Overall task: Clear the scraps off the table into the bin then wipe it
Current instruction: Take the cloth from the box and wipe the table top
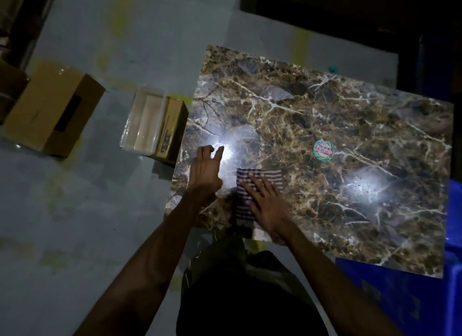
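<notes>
A brown marble-patterned table [325, 110] fills the right half of the view. Near its front left corner lies a striped cloth [243, 203], part of it hanging over the near edge. My right hand [265, 200] presses flat on the cloth with straight fingers. Just left of it, my left hand [206, 168] hovers over or touches the tabletop with fingers spread and loosely bent, holding nothing. A clear plastic bin [143, 122] stands on the floor beside the table's left edge. I see no scraps on the table.
A round sticker [324, 150] is stuck near the table's middle. A small cardboard box [171, 130] sits next to the clear bin, and a larger cardboard box [50, 113] lies further left on the floor. Something blue [400, 298] stands at the lower right.
</notes>
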`<act>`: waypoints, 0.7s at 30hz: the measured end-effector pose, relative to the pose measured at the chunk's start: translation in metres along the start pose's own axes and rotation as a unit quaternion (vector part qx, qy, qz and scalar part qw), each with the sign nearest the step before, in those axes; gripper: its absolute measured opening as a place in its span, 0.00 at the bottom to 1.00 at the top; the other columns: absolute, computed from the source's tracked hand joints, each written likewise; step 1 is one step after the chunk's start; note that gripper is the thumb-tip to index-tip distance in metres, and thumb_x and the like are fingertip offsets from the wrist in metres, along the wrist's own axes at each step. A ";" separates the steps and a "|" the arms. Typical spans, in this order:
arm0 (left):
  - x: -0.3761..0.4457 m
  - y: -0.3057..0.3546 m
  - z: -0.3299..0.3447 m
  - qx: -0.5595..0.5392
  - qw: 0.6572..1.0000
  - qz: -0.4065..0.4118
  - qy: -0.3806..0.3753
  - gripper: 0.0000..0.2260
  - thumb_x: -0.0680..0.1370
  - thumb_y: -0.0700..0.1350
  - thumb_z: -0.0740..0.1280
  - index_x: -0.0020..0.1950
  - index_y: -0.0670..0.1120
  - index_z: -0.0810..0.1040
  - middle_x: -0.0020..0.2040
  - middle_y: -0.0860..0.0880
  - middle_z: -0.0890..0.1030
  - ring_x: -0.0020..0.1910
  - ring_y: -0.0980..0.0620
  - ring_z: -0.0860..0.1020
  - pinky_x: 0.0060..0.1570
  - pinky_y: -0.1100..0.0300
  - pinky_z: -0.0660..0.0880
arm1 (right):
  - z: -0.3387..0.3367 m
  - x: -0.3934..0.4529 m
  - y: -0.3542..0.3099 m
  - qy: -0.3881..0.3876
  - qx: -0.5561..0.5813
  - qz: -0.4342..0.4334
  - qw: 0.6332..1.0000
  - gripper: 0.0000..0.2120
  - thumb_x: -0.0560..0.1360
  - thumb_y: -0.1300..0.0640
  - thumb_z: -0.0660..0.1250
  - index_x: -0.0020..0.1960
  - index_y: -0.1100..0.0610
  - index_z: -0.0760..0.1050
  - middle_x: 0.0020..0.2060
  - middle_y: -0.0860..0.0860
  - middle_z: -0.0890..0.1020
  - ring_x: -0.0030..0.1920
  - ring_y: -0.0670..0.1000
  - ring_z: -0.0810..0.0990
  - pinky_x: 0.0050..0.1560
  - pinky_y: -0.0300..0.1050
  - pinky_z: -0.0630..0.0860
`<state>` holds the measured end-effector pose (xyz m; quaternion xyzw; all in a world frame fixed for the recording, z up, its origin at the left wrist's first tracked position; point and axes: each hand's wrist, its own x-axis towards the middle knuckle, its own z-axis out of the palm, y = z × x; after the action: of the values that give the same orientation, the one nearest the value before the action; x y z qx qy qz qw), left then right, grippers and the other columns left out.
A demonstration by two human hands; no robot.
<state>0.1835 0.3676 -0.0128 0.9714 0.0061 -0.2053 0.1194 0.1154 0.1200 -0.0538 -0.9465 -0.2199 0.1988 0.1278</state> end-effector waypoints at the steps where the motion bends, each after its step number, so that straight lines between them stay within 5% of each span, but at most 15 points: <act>1: 0.004 0.000 -0.002 0.011 1.000 0.003 -0.013 0.47 0.61 0.42 0.78 0.77 0.51 0.61 0.73 0.41 0.64 0.71 0.36 0.64 0.51 0.45 0.77 | -0.007 0.000 0.012 0.001 0.006 0.012 1.000 0.29 0.86 0.44 0.52 0.84 0.38 0.46 0.85 0.46 0.48 0.84 0.56 0.46 0.82 0.56 0.48; 5: 0.022 0.016 -0.006 0.027 0.997 -0.019 -0.064 0.55 0.68 0.40 0.78 0.83 0.58 0.45 0.83 0.39 0.49 0.80 0.30 0.50 0.70 0.31 0.62 | -0.038 0.049 0.049 0.064 0.043 0.116 0.990 0.29 0.85 0.42 0.51 0.85 0.42 0.50 0.85 0.51 0.52 0.84 0.59 0.49 0.81 0.62 0.55; 9: 0.043 0.031 0.000 0.070 0.997 -0.038 -0.003 0.56 0.71 0.33 0.74 0.83 0.56 0.38 0.83 0.35 0.44 0.80 0.27 0.46 0.69 0.24 0.57 | -0.057 0.127 0.044 0.079 0.037 0.107 0.990 0.29 0.86 0.42 0.51 0.85 0.44 0.52 0.85 0.53 0.52 0.84 0.62 0.48 0.81 0.64 0.52; 13: 0.061 0.024 -0.006 0.084 0.993 -0.054 -0.061 0.51 0.76 0.50 0.76 0.84 0.55 0.40 0.83 0.35 0.46 0.78 0.23 0.52 0.69 0.24 0.61 | -0.046 0.127 0.027 0.019 0.026 0.011 0.999 0.29 0.85 0.40 0.47 0.84 0.44 0.54 0.85 0.52 0.52 0.84 0.61 0.48 0.80 0.66 0.52; 15: 0.070 0.022 -0.022 0.049 0.992 -0.032 -0.108 0.50 0.71 0.52 0.78 0.83 0.53 0.49 0.80 0.32 0.53 0.74 0.21 0.59 0.67 0.28 0.66 | -0.046 0.108 0.046 -0.007 0.005 -0.057 0.998 0.28 0.85 0.39 0.47 0.84 0.40 0.51 0.85 0.49 0.49 0.84 0.58 0.47 0.81 0.62 0.48; 18: 0.095 0.036 -0.040 0.024 0.993 -0.062 -0.095 0.34 0.64 0.51 0.79 0.66 0.50 0.71 0.59 0.36 0.77 0.55 0.30 0.80 0.52 0.40 0.81 | -0.060 0.097 0.097 -0.004 -0.005 -0.068 0.998 0.27 0.85 0.39 0.50 0.84 0.39 0.52 0.85 0.47 0.52 0.84 0.57 0.50 0.81 0.59 0.51; 21: 0.116 0.072 -0.036 -0.006 0.990 -0.099 -0.097 0.48 0.59 0.57 0.78 0.74 0.48 0.61 0.57 0.33 0.81 0.57 0.29 0.79 0.55 0.38 0.79 | -0.088 0.126 0.131 0.034 0.015 -0.004 0.999 0.29 0.84 0.41 0.51 0.84 0.42 0.54 0.84 0.50 0.54 0.84 0.59 0.51 0.81 0.61 0.54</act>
<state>0.3082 0.3020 -0.0110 0.9406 0.0918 -0.3098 0.1046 0.3054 0.0509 -0.0588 -0.9498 -0.2158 0.1692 0.1506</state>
